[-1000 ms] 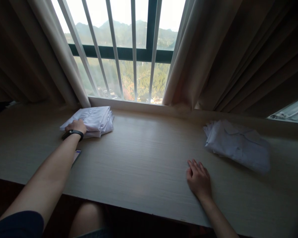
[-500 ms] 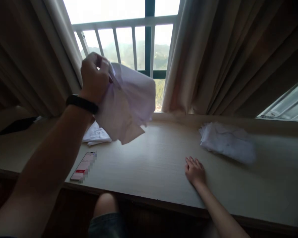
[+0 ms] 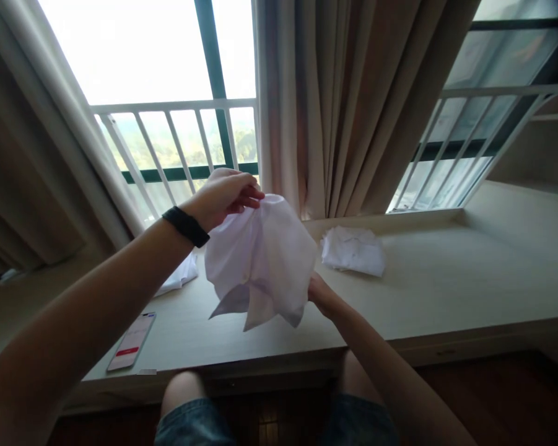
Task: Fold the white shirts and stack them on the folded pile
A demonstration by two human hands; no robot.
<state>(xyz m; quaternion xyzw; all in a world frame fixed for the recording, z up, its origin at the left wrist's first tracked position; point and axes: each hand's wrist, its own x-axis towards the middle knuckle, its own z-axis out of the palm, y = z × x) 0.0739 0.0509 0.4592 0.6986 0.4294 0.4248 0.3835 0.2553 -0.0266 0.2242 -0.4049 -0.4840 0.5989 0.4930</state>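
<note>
- Head view: we noted a white cloth held up in the air above the front part of the wooden ledge, hanging in loose folds with its pointed corners dangling toward the surface.
- The left hand pinched the cloth's top edge between thumb and fingers; a dark band sat on that wrist.
- The right hand gripped the cloth's lower right edge; most of it sat behind the fabric, so we could not tell how firm that hold was.
- Risk, as we judged it: the top hold looked like a small fingertip pinch, so a shake or tug could pull the fabric free and drop it in a heap.
- The dangling corners hung close above the ledge and could drag or fold under if the cloth were lowered unevenly.
- A phone lay near the ledge's front edge, down-left of the cloth; a sweeping forearm or swinging fabric could nudge it off.
- A folded white pile lay behind the left forearm, and a crumpled white pile lay beyond the right hand, near the curtain; a wide spread could disturb either.
</note>
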